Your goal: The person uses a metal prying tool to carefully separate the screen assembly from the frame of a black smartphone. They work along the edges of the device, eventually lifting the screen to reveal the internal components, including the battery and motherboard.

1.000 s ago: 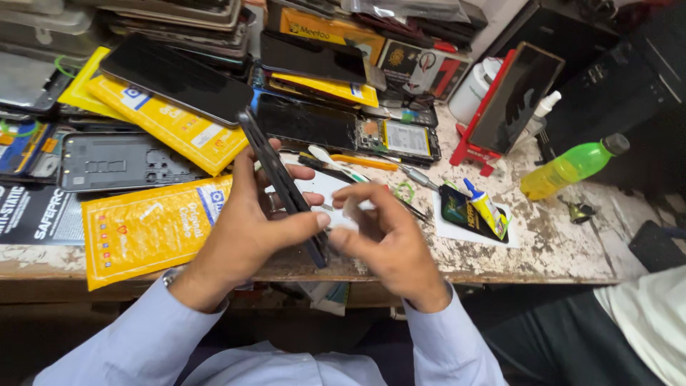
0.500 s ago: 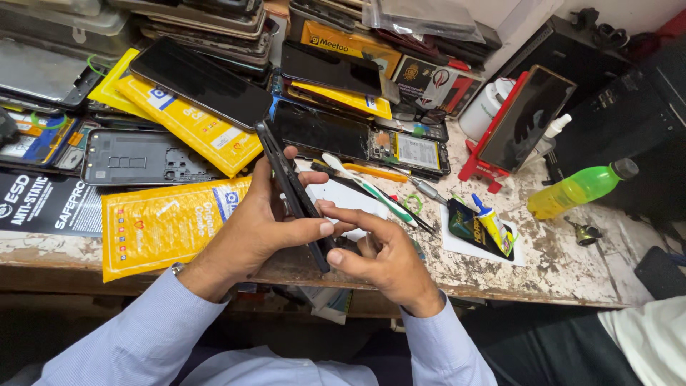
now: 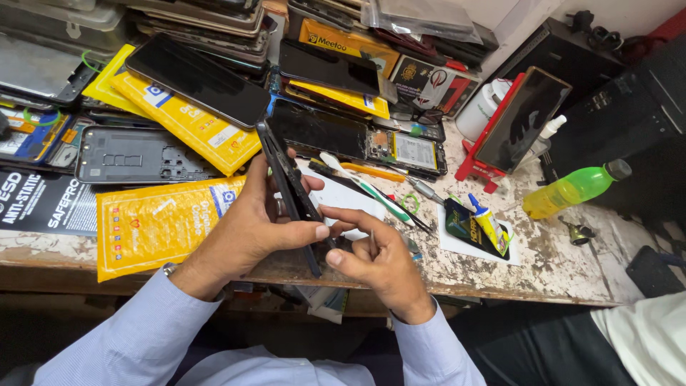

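Far left on the worn, paint-flaked wooden workbench (image 3: 572,275) lies a black anti-static bag (image 3: 39,204), and just above it a grey plastic phone frame (image 3: 139,155) lying flat. Next along, a bright yellow flat packet (image 3: 153,221) sits at the bench's front edge, touching the wrist side of the left hand (image 3: 254,229). Above that, a black phone with a dark glass screen (image 3: 196,78) rests on another long yellow packet (image 3: 189,125).

Now the middle. The left hand is wrapped around a slim black phone held on edge (image 3: 289,189), fingers curled behind it, thumb laid across the front near its lower end; the phone stands tilted above the bench's front edge, its top end pointing away towards the stacks. The right hand (image 3: 382,261) is half closed just beside it, index finger stretched out to touch the phone's lower part, and a thin metal tool (image 3: 372,241) pinched between its fingers, its tip hidden.

Moving right, an opened phone with its circuit board showing (image 3: 357,139) lies flat behind the hands, then a white and green toothbrush (image 3: 361,186). Further on, a small blue-capped glue tube (image 3: 487,223) lies on a dark card, a red stand (image 3: 480,161) props a dark screen, and a green plastic bottle (image 3: 568,191) lies on its side far right.
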